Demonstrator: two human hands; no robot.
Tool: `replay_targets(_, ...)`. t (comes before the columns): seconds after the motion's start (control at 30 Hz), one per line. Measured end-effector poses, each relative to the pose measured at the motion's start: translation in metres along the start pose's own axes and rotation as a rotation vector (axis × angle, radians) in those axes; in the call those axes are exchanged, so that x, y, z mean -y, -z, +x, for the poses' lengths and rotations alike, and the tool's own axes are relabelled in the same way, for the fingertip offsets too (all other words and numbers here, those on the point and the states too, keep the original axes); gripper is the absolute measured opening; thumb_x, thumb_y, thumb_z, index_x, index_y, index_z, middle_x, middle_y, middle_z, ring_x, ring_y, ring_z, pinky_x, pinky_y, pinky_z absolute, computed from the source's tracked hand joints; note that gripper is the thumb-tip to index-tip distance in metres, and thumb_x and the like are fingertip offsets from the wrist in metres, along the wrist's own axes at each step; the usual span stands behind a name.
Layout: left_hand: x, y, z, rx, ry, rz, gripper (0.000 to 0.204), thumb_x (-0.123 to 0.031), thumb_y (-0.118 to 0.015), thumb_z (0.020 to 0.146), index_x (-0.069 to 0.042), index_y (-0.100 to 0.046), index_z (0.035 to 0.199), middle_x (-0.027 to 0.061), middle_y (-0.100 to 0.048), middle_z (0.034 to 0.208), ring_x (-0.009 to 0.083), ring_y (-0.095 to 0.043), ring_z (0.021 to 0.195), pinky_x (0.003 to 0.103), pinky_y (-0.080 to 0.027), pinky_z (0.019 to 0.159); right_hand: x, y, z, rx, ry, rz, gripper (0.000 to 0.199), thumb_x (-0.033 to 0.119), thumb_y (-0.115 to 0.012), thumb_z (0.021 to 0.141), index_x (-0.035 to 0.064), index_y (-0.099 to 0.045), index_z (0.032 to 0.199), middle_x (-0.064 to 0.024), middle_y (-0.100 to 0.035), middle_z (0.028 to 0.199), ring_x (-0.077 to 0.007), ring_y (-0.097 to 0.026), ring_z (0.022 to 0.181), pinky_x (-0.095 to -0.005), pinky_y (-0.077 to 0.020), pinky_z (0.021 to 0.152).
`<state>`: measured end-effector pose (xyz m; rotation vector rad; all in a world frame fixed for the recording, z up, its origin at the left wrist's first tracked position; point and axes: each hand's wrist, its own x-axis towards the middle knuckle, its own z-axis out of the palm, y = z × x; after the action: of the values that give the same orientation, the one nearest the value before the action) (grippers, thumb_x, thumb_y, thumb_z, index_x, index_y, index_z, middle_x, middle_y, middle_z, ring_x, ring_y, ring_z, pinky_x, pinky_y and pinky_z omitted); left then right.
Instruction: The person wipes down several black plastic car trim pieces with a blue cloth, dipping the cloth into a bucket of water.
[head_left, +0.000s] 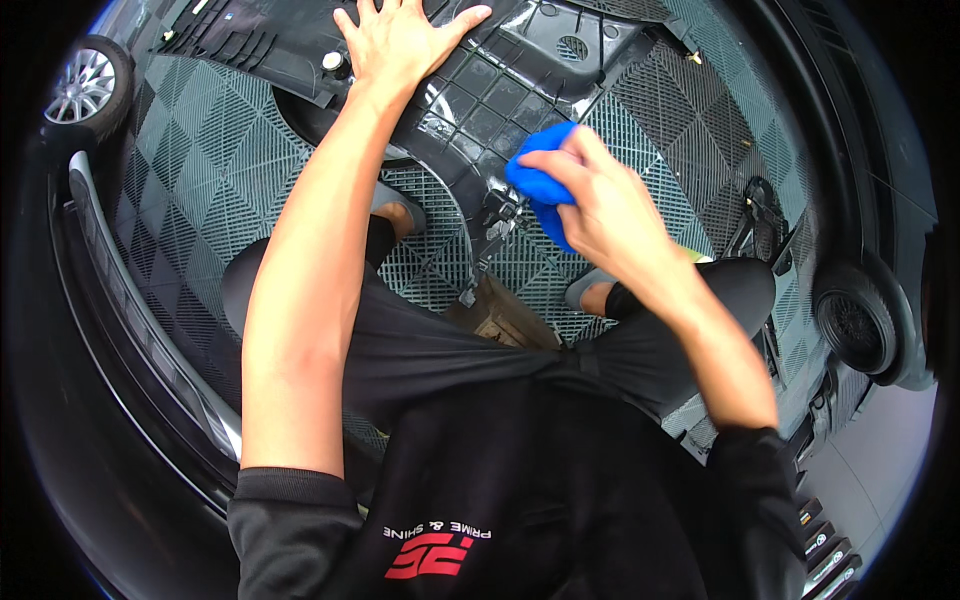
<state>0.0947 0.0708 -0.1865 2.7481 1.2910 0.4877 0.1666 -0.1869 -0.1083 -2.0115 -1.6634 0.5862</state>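
Holding: right hand [610, 208], blue cloth [541, 182], partly hidden
Left hand [398, 45]: spread on black panel [475, 118], some fingertips cropped
Panel: cropped above

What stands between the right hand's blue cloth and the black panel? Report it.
Nothing visible stands between the blue cloth in the right hand and the black plastic panel; whether they touch is unclear. The left hand rests on the panel, left of the cloth.

Black shirt [580, 480] at 6 o'clock, one line of white capital lettering [437, 529] across it, inverted in view, red emblem [428, 560] just below the line, dark boxes [832, 563] at 4 o'clock, small white print on their faces, illegible.
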Motion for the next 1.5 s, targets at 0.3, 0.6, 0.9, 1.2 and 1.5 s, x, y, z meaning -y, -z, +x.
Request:
replay_targets(0.3,-0.005,-0.004,0.002,-0.041,-0.034,0.045,0.097,-0.073,-0.054,0.083,-0.003,-0.041,0.148,0.0142,-0.04,0.154,0.0384,-0.031,0.143,0.058,-0.018,0.117,0.027,-0.098,-0.088,-0.098,-0.08,0.221,0.069,-0.005,-0.066,0.064,0.0152,-0.061,0.13,-0.0114,-0.046,0.097,-0.0298,-0.059,0.085,-0.0397,-0.0538,0.068)
replay_targets(0.6,-0.005,-0.006,0.002,-0.043,-0.03,0.035,0.095,-0.071,-0.057,0.083,-0.003,-0.041,0.148,0.0153,-0.04,0.153,0.0386,-0.031,0.143,0.058,-0.016,0.117,0.014,-0.097,-0.072,-0.21,0.098,0.08,0.05,-0.003,-0.066,0.062,0.0166,-0.069,0.108,-0.0084,-0.049,0.093,-0.0258,-0.058,0.084,-0.0362,-0.0531,0.062)
replay_targets(0.9,0.013,-0.018,0.009,-0.035,-0.08,0.055,0.109,-0.086,-0.046,0.077,-0.011,-0.033,0.154,0.006,-0.033,0.159,0.0375,-0.023,0.148,0.063,-0.013,0.117,-0.03,-0.082,-0.044,-0.608,-0.071,0.114,0.051,-0.008,-0.063,0.063,0.0204,-0.075,0.103,-0.0082,-0.047,0.09,-0.0271,-0.058,0.076,-0.0364,-0.0524,0.065)
replay_targets(1.2,-0.025,-0.023,0.021,-0.062,0.043,-0.049,0.108,-0.084,-0.045,0.079,-0.005,-0.032,0.152,0.0148,-0.033,0.158,0.0443,-0.02,0.147,0.068,-0.01,0.115,-0.038,0.024,0.006,-0.931,-0.017,0.162,0.045,-0.009,-0.062,0.071,0.0096,-0.071,0.111,-0.0104,-0.054,0.095,-0.0248,-0.061,0.087,-0.034,-0.052,0.079)
replay_targets(1.5,-0.031,-0.025,0.021,-0.049,0.095,-0.042,0.109,-0.085,-0.046,0.079,-0.008,-0.03,0.154,0.0088,-0.03,0.16,0.0397,-0.02,0.148,0.065,-0.01,0.116,-0.041,0.025,0.068,0.054,0.268,-0.442,0.025,0.012,-0.067,0.077,0.0132,-0.077,0.1,-0.0129,-0.057,0.099,-0.0277,-0.065,0.087,-0.0405,-0.0567,0.074)
